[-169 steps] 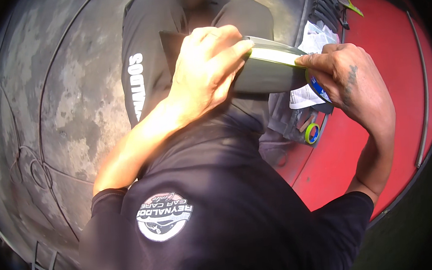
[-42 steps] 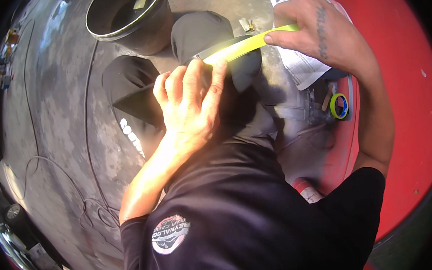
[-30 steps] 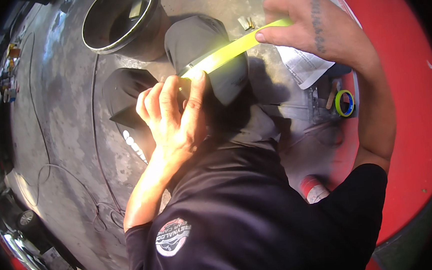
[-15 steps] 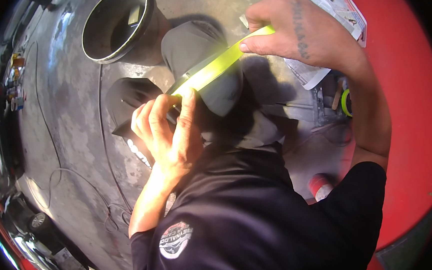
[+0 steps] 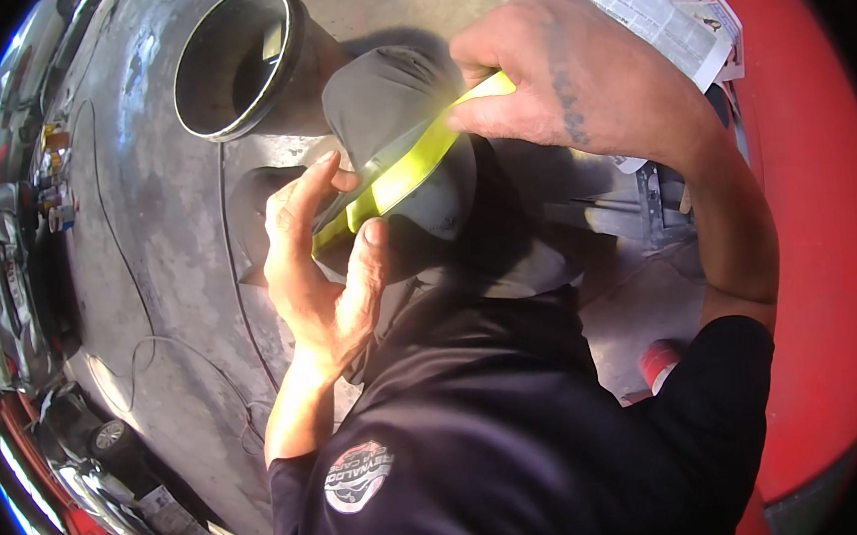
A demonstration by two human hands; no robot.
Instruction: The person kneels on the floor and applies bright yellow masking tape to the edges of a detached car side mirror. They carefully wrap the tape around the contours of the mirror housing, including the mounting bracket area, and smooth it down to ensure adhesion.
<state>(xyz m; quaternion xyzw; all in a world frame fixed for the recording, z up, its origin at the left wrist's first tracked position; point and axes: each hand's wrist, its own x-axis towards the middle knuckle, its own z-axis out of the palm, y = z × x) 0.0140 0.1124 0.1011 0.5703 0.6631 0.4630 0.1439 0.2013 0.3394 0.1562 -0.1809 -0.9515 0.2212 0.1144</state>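
Note:
A strip of fluorescent yellow-green tape (image 5: pixel 407 173) runs slantwise over my grey-clad knees, curling at its lower left end. My right hand (image 5: pixel 575 83) pinches its upper right end between thumb and fingers. Around the lower end, my left hand (image 5: pixel 324 265) has its thumb and fingers spread apart. That end of the strip passes between them, partly hidden behind the hand; whether it sticks to a finger I cannot tell.
A dark bucket (image 5: pixel 293 78) stands on the concrete floor beyond my knees. Newspaper sheets (image 5: pixel 654 13) lie against a large red panel (image 5: pixel 809 241) on the right. Dark cables (image 5: pixel 237 271) cross the floor. Cars (image 5: pixel 115 468) stand along the left edge.
My left thumb and index finger have parted from their pinch on the strip. My right hand has shifted slightly left and down, and the strip now sags and curls.

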